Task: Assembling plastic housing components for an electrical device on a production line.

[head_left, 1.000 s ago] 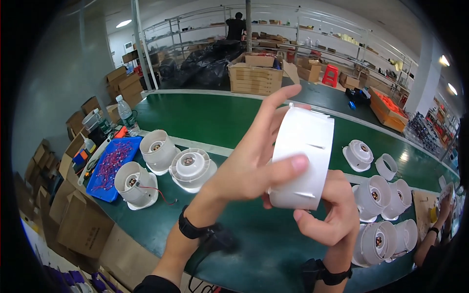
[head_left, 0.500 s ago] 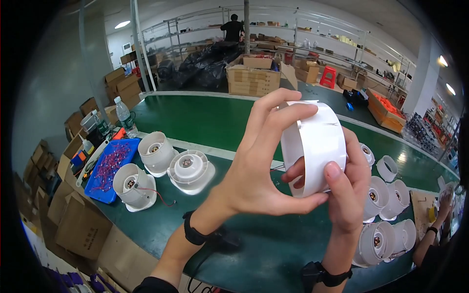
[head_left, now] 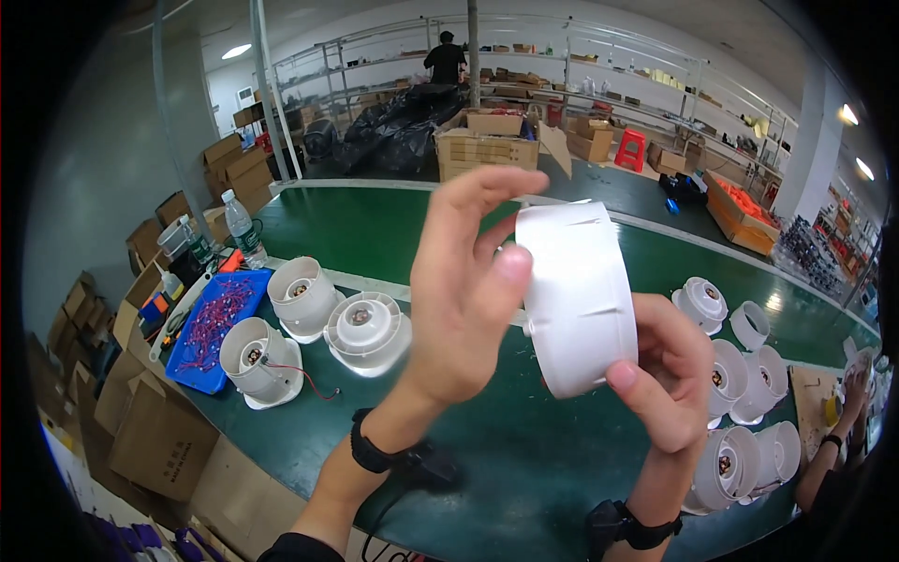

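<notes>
The right hand (head_left: 667,370) pinches a white ring (head_left: 576,295) at its lower right edge, the thumb against the outer wall and the other fingers curled beside and behind it; the left hand (head_left: 468,290) is loosely open at the ring's upper left, its thumb tip over the edge, though whether it touches cannot be told; the ring is tilted in the air above the green counter (head_left: 534,468), its smooth outer wall toward the viewer; on the left of the counter stand three white housings (head_left: 367,330), one with a red wire (head_left: 314,382) trailing from it, beside a blue tray (head_left: 203,378) of tangled thin wires (head_left: 217,323); a clear bottle (head_left: 243,229) stands behind the tray; beyond the right hand are more white housings and a loose white collar (head_left: 750,325); at the far right is a co-worker's forearm (head_left: 824,454).
</notes>
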The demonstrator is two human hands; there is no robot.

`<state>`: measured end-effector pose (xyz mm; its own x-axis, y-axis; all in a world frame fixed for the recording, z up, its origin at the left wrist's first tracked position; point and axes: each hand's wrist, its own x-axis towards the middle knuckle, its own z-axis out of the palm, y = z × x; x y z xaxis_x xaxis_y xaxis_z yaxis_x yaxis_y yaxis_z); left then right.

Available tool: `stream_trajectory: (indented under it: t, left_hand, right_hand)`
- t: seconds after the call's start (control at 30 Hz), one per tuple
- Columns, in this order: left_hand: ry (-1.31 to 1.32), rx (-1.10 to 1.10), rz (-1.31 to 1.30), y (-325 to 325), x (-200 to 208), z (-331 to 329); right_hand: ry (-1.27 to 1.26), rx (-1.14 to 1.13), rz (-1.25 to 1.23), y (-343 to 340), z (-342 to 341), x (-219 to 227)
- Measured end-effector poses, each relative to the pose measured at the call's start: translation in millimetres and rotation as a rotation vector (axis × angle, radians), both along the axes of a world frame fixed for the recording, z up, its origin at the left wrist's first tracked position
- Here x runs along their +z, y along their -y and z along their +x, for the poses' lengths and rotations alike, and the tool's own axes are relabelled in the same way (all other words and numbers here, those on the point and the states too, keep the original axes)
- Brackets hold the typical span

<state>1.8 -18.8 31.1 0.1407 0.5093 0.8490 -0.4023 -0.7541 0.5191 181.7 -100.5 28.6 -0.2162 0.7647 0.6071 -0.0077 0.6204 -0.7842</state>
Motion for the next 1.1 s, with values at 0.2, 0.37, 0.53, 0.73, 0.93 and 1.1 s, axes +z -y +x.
stream_trajectory:
  t: [0.2,0.37,0.53,0.73,0.93,1.1]
  left_hand:
    - [-0.020,-0.252,-0.322,9,5,-3]
    - [-0.205,-0.095,-0.003,7,3,-5]
    - [-0.242,0.163,0.183,10,-6,4]
    - [-0.008,-0.014,-0.067,23,-2,13]
    - [0.119,-0.138,-0.160,11,-1,3]
    - [0.018,-0.057,-0.256,17,6,7]
  right_hand:
    - [0.032,0.008,0.034,3,8,-3]
    - [-0.089,0.205,0.102,-1,6,-7]
    - [-0.151,0.016,-0.133,4,-9,0]
    - [-0.071,0.059,-0.032,7,7,4]
    - [0.128,0.121,0.205,-4,5,9]
    - [0.327,0.066,0.355,-11,7,12]
